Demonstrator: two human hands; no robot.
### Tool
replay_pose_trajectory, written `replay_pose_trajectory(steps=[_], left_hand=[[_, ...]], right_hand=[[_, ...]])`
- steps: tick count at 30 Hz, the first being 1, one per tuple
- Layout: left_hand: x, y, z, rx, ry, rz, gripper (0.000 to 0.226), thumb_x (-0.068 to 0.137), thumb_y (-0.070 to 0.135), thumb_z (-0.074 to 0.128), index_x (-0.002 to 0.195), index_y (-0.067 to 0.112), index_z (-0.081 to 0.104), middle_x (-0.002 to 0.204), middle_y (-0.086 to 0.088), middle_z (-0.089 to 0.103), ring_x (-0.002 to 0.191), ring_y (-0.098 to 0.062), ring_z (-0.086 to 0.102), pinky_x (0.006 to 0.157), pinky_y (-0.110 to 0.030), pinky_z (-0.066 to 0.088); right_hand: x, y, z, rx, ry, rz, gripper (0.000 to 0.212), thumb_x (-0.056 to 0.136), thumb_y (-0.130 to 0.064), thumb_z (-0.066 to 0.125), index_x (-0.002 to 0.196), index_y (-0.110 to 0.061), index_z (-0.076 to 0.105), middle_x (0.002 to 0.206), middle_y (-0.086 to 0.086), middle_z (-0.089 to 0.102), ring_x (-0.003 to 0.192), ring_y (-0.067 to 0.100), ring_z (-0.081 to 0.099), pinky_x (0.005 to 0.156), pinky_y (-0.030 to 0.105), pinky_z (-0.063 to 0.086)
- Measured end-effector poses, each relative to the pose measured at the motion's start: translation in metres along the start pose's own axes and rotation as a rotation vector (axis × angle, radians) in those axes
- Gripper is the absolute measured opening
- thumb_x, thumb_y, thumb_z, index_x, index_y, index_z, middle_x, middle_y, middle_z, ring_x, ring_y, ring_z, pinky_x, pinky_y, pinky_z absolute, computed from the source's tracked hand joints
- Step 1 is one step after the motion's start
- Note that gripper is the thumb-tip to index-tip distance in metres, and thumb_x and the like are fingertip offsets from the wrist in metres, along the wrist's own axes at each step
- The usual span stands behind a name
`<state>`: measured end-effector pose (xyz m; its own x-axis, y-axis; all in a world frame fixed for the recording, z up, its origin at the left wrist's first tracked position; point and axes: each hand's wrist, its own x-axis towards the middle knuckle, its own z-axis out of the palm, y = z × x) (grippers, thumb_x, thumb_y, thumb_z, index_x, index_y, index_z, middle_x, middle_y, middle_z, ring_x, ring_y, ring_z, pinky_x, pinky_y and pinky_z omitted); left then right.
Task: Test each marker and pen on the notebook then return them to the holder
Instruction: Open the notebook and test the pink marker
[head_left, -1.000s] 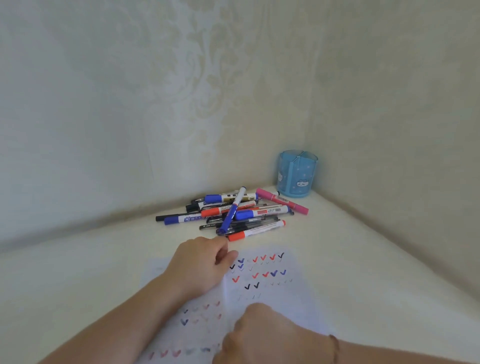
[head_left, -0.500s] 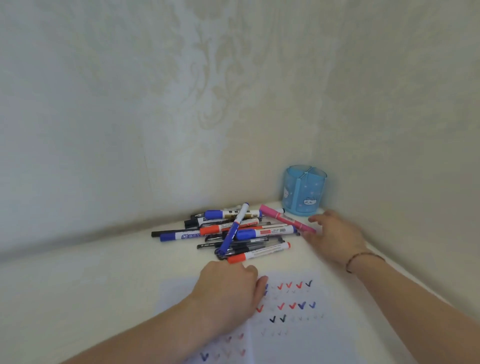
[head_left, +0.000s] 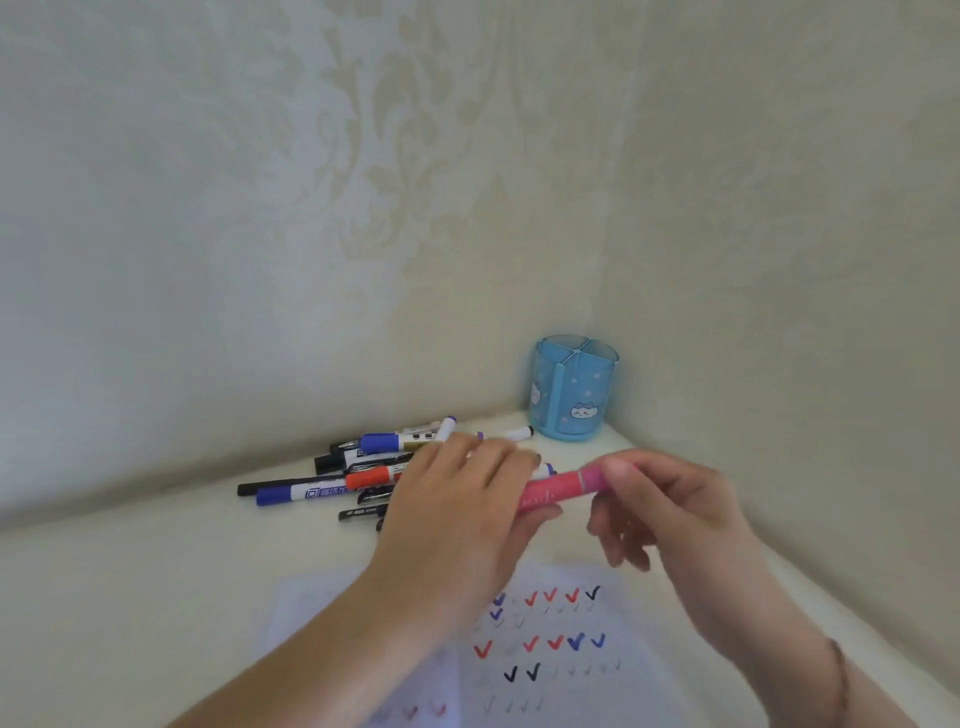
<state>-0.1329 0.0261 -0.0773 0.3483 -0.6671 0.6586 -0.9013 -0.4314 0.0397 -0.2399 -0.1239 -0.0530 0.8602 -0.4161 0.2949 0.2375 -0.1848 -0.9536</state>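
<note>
A pink marker (head_left: 563, 489) is held level above the table between both hands. My left hand (head_left: 457, 509) grips its barrel end and my right hand (head_left: 670, 499) pinches its cap end. Behind my left hand lies a pile of markers and pens (head_left: 358, 467), with blue, red and black caps, partly hidden by that hand. The open notebook (head_left: 561, 654), covered with red, blue and black check marks, lies below my hands. The blue pen holder (head_left: 571, 389), with cat faces and divided compartments, stands in the corner and looks empty.
Two patterned walls (head_left: 311, 208) meet behind the holder and close off the back and the right side. The pale table top (head_left: 130, 597) extends to the left of the notebook. A thin bracelet circles my right wrist (head_left: 839, 670).
My right hand picked the pink marker off the pile and brought it toward me. My left hand rose from the notebook and took the marker's other end.
</note>
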Motion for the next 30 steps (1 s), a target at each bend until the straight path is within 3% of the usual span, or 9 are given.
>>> replay_pose_trajectory(steps=[3, 6, 8, 11, 16, 19, 25, 28, 30], left_hand=[[-0.005, -0.003, 0.009, -0.127, -0.089, -0.070, 0.033, 0.096, 0.062, 0.033, 0.088, 0.034, 0.049, 0.063, 0.019, 0.043, 0.054, -0.002, 0.046, 0.047, -0.018, 0.035], [-0.014, -0.002, 0.017, -0.187, -0.206, -0.069, 0.041, 0.093, 0.067, 0.022, 0.093, 0.036, 0.048, 0.067, 0.021, 0.047, 0.061, -0.002, 0.051, 0.052, -0.020, 0.042], [-0.016, 0.000, 0.020, -0.281, -0.248, -0.053, 0.035, 0.092, 0.062, 0.029, 0.105, 0.037, 0.050, 0.087, 0.020, 0.060, 0.081, -0.002, 0.059, 0.068, -0.029, 0.052], [-0.014, 0.001, 0.023, -0.381, -0.297, -0.022, 0.029, 0.090, 0.056, 0.031, 0.110, 0.041, 0.045, 0.102, 0.020, 0.061, 0.095, 0.000, 0.055, 0.080, -0.026, 0.050], [-0.012, 0.002, 0.009, -0.593, -0.334, 0.052, 0.009, 0.097, 0.047, 0.047, 0.091, 0.040, 0.050, 0.068, 0.032, 0.050, 0.062, 0.006, 0.047, 0.055, -0.010, 0.028], [-0.009, 0.004, -0.002, -0.619, -0.318, 0.125, 0.018, 0.097, 0.035, 0.055, 0.089, 0.050, 0.048, 0.064, 0.035, 0.047, 0.057, 0.013, 0.044, 0.055, -0.003, 0.027], [-0.007, 0.005, -0.006, -0.702, -0.360, 0.157, 0.022, 0.096, 0.030, 0.058, 0.092, 0.051, 0.051, 0.058, 0.032, 0.046, 0.051, 0.010, 0.042, 0.052, -0.003, 0.025], [-0.011, 0.001, 0.000, -0.708, -0.380, 0.111, 0.009, 0.096, 0.043, 0.055, 0.089, 0.037, 0.056, 0.053, 0.021, 0.044, 0.049, 0.002, 0.041, 0.051, -0.009, 0.023], [-0.014, -0.002, 0.007, -0.614, -0.325, 0.107, 0.023, 0.096, 0.054, 0.046, 0.091, 0.033, 0.053, 0.057, 0.019, 0.042, 0.053, 0.000, 0.041, 0.051, -0.015, 0.027]], right_hand=[[-0.002, 0.010, 0.008, 0.275, 0.187, 0.037, 0.025, 0.075, -0.030, 0.062, 0.076, -0.006, 0.067, 0.047, 0.010, 0.049, 0.038, 0.020, 0.039, 0.038, 0.021, 0.030], [-0.002, 0.016, 0.017, 0.310, 0.159, 0.105, 0.021, 0.074, -0.022, 0.077, 0.067, -0.014, 0.059, 0.044, 0.008, 0.044, 0.037, 0.016, 0.033, 0.038, 0.019, 0.026], [-0.002, 0.020, 0.021, 0.171, 0.056, 0.142, 0.027, 0.081, -0.016, 0.076, 0.064, -0.015, 0.055, 0.046, 0.012, 0.054, 0.034, 0.011, 0.037, 0.038, 0.017, 0.029], [-0.001, 0.024, 0.021, 0.043, -0.005, 0.181, 0.023, 0.084, -0.009, 0.069, 0.066, -0.015, 0.056, 0.049, 0.009, 0.056, 0.038, 0.012, 0.040, 0.039, 0.018, 0.032], [-0.001, 0.026, 0.019, -0.054, -0.041, 0.086, 0.034, 0.078, -0.013, 0.070, 0.055, -0.020, 0.047, 0.046, 0.004, 0.047, 0.041, 0.015, 0.036, 0.043, 0.020, 0.029], [-0.004, 0.028, 0.019, -0.084, -0.070, 0.012, 0.030, 0.072, -0.021, 0.067, 0.054, -0.022, 0.044, 0.048, 0.002, 0.043, 0.044, 0.015, 0.034, 0.045, 0.022, 0.028], [-0.006, 0.031, 0.013, -0.076, -0.125, -0.071, 0.028, 0.069, -0.031, 0.065, 0.056, -0.019, 0.043, 0.046, 0.001, 0.041, 0.043, 0.014, 0.032, 0.047, 0.022, 0.027], [-0.009, 0.030, 0.015, -0.135, -0.113, -0.110, 0.029, 0.069, -0.031, 0.064, 0.057, -0.019, 0.041, 0.047, 0.003, 0.041, 0.046, 0.013, 0.034, 0.046, 0.023, 0.029], [-0.011, 0.031, 0.020, -0.183, -0.040, -0.131, 0.030, 0.069, -0.027, 0.066, 0.058, -0.015, 0.040, 0.048, -0.002, 0.041, 0.047, 0.008, 0.034, 0.045, 0.021, 0.031]])
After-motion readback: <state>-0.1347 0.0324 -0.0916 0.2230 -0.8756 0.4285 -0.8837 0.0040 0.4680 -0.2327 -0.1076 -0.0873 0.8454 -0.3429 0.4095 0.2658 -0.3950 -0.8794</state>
